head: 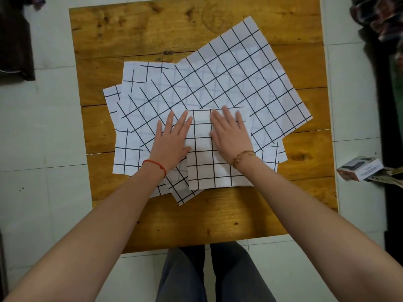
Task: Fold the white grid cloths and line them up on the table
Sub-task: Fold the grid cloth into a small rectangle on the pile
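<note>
Cloths in white with a black grid lie in a loose heap on the wooden table (152, 40), which stands on a pale tiled floor (43, 127). Largest is the unfolded cloth (229, 79), spread flat and skewed, reaching away from the hands toward the far right of the table. Under it, other unfolded sheets (126, 149) stick out to the left of the hands and below them. Smaller is the folded cloth (207, 166), a neat rectangle lying on top of the heap directly beneath both palms, its near edge close to the person. The left hand (173, 140) lies flat with straight, spread fingers, pressing the folded cloth's left edge and the sheet beside it. The right hand (229, 136) presses flat on the folded cloth's right half, fingers straight. Neither hand grips anything. A small box (359, 168) sits on the floor, well to the right of the hands.
</note>
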A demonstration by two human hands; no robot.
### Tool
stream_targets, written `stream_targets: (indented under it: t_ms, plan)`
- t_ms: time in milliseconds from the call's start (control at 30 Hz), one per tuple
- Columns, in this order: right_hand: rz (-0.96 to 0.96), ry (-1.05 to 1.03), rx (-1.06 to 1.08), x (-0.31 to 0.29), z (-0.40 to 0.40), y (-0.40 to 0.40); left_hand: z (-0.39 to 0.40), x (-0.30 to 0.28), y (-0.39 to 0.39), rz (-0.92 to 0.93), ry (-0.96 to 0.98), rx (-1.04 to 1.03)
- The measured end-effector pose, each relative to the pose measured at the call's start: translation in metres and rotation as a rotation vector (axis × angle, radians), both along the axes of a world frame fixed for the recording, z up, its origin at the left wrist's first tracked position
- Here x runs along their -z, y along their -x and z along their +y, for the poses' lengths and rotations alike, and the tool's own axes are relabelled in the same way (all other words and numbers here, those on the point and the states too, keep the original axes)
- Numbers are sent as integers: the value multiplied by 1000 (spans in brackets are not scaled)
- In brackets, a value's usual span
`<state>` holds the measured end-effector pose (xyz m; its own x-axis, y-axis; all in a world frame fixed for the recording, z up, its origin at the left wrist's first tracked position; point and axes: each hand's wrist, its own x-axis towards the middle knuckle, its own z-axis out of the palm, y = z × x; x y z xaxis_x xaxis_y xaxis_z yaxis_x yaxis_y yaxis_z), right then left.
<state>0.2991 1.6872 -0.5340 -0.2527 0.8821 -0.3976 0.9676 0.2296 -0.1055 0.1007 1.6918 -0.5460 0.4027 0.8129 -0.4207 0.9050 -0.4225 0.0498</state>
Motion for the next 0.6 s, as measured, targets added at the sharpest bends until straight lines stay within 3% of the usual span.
stream_targets:
  t_ms: [167,333,600]
  plan:
    - [-14,-43,268,-3,-17,-55,2,-2,-3,-25,51,-30]
    - [31,-100,294,-9,-14,-54,2,-3,-3,-14,44,-21]
    - [90,3,-89,-12,-6,4,-17,-4,-1,-43,-94,11]
